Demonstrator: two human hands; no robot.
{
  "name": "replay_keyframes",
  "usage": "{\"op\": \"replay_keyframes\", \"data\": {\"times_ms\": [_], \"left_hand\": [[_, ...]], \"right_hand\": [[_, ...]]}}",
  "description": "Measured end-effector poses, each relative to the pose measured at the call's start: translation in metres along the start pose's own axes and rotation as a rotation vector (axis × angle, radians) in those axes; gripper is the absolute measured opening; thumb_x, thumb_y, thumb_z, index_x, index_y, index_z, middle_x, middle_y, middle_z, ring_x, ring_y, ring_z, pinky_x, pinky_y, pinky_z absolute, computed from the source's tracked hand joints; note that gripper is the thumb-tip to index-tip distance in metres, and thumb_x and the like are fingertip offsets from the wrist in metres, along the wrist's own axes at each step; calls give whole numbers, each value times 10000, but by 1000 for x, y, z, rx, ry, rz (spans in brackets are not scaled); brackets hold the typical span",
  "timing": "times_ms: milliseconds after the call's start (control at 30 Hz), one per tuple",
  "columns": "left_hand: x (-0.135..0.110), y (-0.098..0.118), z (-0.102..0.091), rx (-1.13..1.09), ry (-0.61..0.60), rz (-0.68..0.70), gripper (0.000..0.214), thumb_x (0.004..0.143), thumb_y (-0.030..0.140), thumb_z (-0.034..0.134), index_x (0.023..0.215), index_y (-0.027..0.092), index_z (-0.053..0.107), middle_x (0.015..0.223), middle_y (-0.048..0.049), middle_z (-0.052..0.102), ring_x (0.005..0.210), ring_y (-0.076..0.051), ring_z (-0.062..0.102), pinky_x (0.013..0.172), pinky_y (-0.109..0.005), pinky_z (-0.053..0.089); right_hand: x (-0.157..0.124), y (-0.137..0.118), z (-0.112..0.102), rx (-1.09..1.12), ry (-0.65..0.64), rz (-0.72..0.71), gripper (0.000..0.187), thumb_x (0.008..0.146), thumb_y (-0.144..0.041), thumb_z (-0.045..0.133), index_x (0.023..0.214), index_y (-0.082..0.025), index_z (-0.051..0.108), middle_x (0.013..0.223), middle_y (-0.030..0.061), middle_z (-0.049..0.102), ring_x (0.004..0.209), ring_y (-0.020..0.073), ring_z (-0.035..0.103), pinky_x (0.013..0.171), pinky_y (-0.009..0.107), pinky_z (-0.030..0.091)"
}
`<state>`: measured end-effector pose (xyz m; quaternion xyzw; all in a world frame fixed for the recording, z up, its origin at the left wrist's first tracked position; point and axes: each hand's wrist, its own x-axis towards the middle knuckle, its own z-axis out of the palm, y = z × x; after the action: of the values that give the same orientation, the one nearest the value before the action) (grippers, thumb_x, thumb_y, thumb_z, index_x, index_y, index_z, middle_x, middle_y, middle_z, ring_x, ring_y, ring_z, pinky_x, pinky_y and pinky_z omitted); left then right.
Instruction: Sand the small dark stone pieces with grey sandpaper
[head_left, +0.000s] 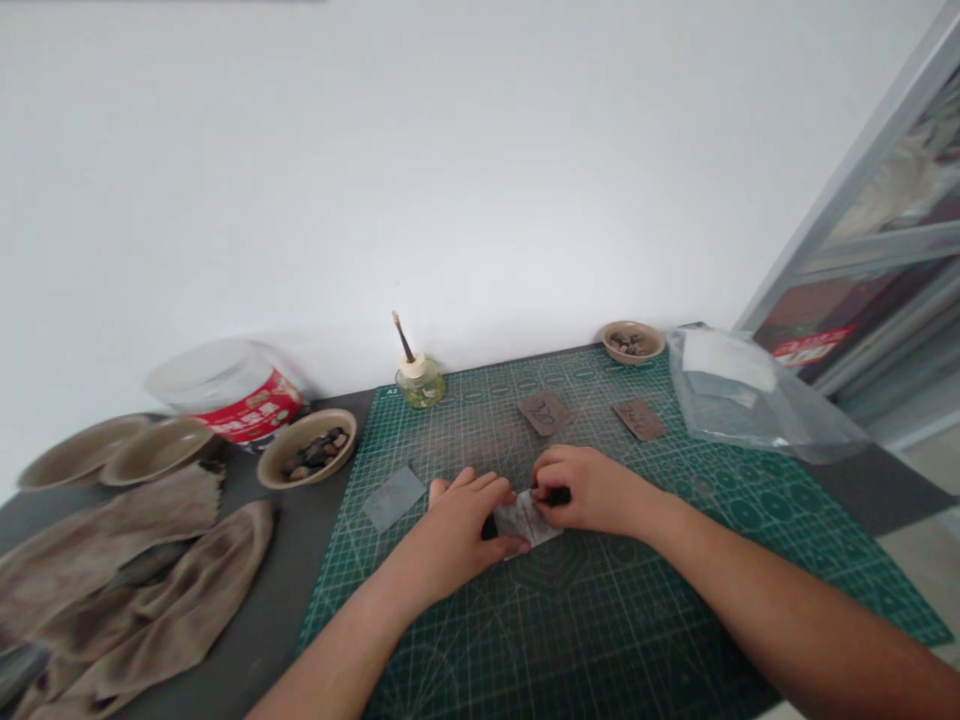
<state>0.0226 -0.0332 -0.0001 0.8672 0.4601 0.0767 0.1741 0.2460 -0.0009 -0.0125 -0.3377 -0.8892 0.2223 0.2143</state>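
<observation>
The left hand (457,525) and right hand (592,490) work close together, gripping a small creased pale grey sheet (525,520) on a green gridded cutting mat (637,640). The right fingers (544,490) pinch a dark lump (556,496) at its edge. A flat grey square (394,498) lies nearby.

A plain white wall (450,170) fills most of the view, evenly lit, and meets the back edge of a dark grey table (259,620). To the right stands a glass door (892,170) in a grey metal frame (847,175) with a red sticker (811,346), and a pale floor (919,560) shows beyond the table's corner.
</observation>
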Motion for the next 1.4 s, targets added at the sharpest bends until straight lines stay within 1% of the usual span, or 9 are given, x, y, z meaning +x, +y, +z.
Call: {"op": "replay_keyframes", "data": {"times_ms": [133, 233, 533, 633, 767, 1033, 1200, 1333, 1400], "left_hand": [[0, 0, 0, -3, -14, -3, 317, 759, 445, 701, 975, 247, 579, 958, -7, 622, 961, -253, 493, 771, -358, 291], [0, 0, 0, 2, -17, -2, 300, 761, 437, 699, 957, 244, 578, 953, -9, 622, 961, -255, 493, 770, -358, 291], [2, 0, 0, -1, -23, -10, 297, 760, 440, 699, 933, 234, 574, 953, -16, 623, 967, -261, 494, 770, -359, 288], [2, 1, -1, -9, -32, -22, 310, 768, 447, 686, 965, 234, 576, 970, -23, 624, 979, -262, 492, 782, -359, 290], [1, 2, -3, -19, -36, -11, 296, 780, 449, 675, 959, 233, 578, 973, -15, 622, 974, -252, 488, 789, -352, 291], [1, 0, -1, -18, -16, -17, 310, 754, 434, 705, 947, 228, 577, 979, -15, 621, 977, -257, 492, 775, -350, 279], [1, -1, -1, -6, -10, -9, 291, 756, 424, 711, 931, 231, 579, 949, 2, 619, 964, -247, 491, 764, -342, 270], [1, -1, -2, -12, -17, -4, 310, 762, 437, 701, 966, 237, 582, 967, -5, 618, 974, -249, 487, 770, -344, 276], [1, 0, -2, -11, -21, -1, 291, 771, 441, 690, 939, 229, 583, 967, -9, 619, 971, -249, 487, 767, -344, 277]], "right_hand": [[-3, -1, -2, -3, -8, 29, 61, 723, -139, 670, 720, -185, 631, 839, 1, 613, 744, 133, 561, 686, 236, 418], [-3, -3, -1, 22, -49, -16, 66, 712, -147, 684, 714, -184, 628, 865, 2, 611, 744, 130, 560, 690, 236, 416], [0, -4, 2, 36, -26, -17, 52, 741, -167, 680, 717, -182, 637, 846, 7, 603, 759, 134, 563, 701, 239, 413], [0, -2, 1, 0, 12, 29, 46, 741, -156, 677, 721, -176, 641, 830, 8, 599, 755, 136, 563, 702, 243, 409], [1, -2, 3, 45, -36, -8, 60, 736, -188, 701, 732, -175, 643, 841, 1, 604, 737, 124, 566, 691, 230, 411], [5, -1, 7, 10, 50, 54, 30, 800, -202, 655, 788, -174, 655, 860, 19, 622, 772, 139, 572, 704, 241, 415], [1, 0, 5, 52, -27, -9, 54, 751, -198, 696, 751, -177, 646, 849, -1, 615, 720, 116, 567, 679, 224, 411], [0, 0, 4, 29, 10, 48, 35, 756, -188, 682, 753, -175, 650, 847, 9, 621, 759, 134, 575, 697, 234, 416], [1, 0, 5, 55, -10, 15, 42, 761, -204, 684, 758, -176, 653, 861, 12, 627, 775, 138, 583, 715, 238, 422]]}}
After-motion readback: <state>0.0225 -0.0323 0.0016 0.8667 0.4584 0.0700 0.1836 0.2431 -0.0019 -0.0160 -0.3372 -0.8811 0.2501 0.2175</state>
